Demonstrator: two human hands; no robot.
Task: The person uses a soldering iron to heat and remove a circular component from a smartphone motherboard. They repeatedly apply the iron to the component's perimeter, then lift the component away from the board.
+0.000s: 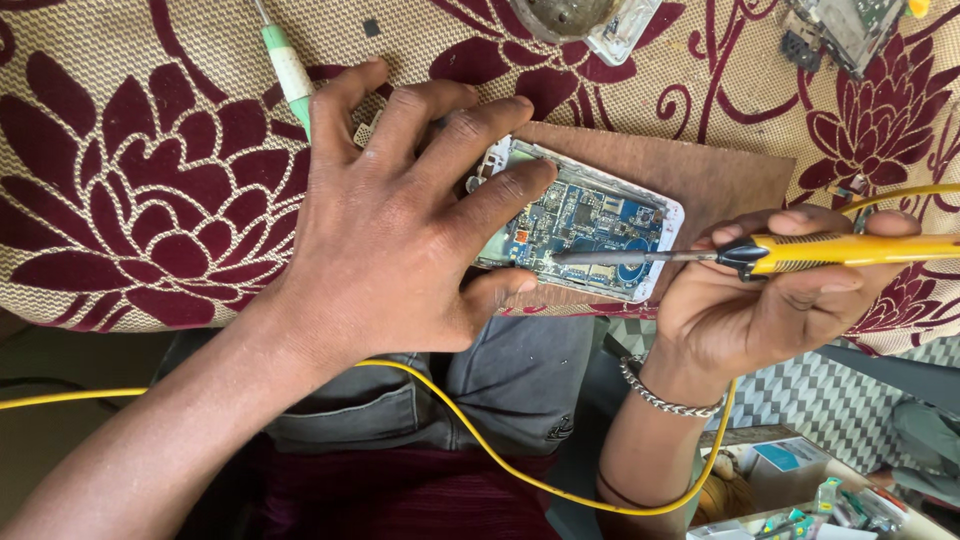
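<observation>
The light is soft and even daylight, quite bright on the patterned cloth (pixel 150 200) and on the open phone (pixel 585 225). Shadows are weak; a soft one lies under the left hand (pixel 390 220), and the lap below the counter's edge is much darker. A small bright glint shows on the circuit board beside the soldering iron (pixel 800 252) tip. The centre is sharp. The box of parts (pixel 800 490) at the lower right is slightly out of focus.
</observation>
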